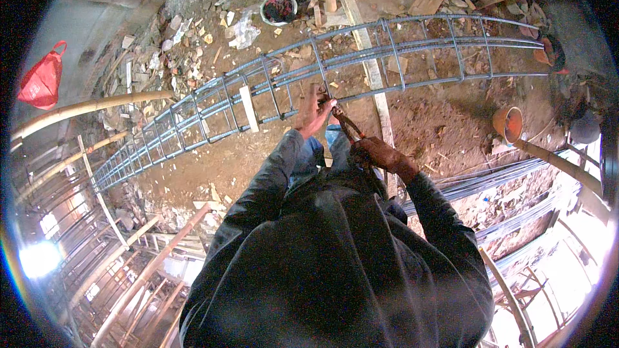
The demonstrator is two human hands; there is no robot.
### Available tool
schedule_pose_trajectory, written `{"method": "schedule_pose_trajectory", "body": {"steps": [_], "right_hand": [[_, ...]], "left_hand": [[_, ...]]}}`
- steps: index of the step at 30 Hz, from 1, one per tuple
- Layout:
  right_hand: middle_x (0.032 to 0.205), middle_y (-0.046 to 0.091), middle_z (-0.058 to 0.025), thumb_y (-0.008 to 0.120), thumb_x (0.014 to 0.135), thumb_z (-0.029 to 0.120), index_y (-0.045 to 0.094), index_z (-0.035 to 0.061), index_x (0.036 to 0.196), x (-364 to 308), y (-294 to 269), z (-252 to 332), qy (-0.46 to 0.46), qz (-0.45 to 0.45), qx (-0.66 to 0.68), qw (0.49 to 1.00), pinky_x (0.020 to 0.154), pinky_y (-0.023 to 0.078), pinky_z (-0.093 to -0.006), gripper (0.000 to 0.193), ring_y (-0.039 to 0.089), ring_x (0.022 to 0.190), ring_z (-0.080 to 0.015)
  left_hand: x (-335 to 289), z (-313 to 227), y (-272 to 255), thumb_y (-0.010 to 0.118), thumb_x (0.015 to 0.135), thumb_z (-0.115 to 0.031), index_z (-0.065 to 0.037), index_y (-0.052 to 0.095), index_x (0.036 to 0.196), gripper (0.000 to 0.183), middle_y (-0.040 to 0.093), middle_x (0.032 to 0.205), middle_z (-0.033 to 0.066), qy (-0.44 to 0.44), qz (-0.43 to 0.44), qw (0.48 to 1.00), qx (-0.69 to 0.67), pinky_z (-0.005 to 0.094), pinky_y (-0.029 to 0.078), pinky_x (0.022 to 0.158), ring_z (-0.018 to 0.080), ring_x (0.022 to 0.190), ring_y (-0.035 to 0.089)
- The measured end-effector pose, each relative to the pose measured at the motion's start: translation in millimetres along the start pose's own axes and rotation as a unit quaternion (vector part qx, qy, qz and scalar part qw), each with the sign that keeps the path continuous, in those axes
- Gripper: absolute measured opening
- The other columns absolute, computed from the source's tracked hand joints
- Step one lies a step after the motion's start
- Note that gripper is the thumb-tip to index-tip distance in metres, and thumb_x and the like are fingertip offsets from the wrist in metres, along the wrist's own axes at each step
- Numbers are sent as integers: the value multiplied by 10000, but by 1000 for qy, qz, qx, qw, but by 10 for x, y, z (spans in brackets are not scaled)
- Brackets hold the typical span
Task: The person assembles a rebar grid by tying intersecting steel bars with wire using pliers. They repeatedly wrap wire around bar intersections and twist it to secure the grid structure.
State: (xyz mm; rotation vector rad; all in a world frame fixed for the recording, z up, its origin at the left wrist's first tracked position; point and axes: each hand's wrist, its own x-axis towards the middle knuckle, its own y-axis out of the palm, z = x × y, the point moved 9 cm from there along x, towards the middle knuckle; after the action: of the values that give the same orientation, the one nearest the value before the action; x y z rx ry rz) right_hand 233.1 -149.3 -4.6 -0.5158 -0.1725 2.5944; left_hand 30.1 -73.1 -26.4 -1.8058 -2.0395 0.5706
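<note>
both hands [345, 132] — on rebar cage [271, 90]

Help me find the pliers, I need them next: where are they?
In the head view, the pliers are just right of centre, gripped by the right hand, tips reaching the left hand at the rebar cage.

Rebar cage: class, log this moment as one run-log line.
left hand: gripping rebar cage bar | right hand: holding pincers, tip at the cage | ground: dirt, rubble

Open gaps between cage stirrups [271, 84]
</note>
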Motion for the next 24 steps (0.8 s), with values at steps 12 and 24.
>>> {"method": "schedule_pose_trajectory", "body": {"steps": [12,24], "right_hand": [[1226,678,-222,575,1025,253,493,44,1440,-84,-65,-209,119,-96,109,982,959,506,-454,472,662,1117,-362],[1288,659,-133,638,998,240,492,24,1446,-34,-148,-26,116,-41,199,972,1025,475,-378,518,606,1163,-225]], "left_hand": [[-9,68,66,717,958,-355,-14,410,1423,654,654,1197,184,-33,65,997,23,462,522,939,326,1079,663],[11,38,52,681,977,-390,-18,411,1439,652,643,1215,209,-78,102,992,-8,466,516,941,349,1091,653]]}}
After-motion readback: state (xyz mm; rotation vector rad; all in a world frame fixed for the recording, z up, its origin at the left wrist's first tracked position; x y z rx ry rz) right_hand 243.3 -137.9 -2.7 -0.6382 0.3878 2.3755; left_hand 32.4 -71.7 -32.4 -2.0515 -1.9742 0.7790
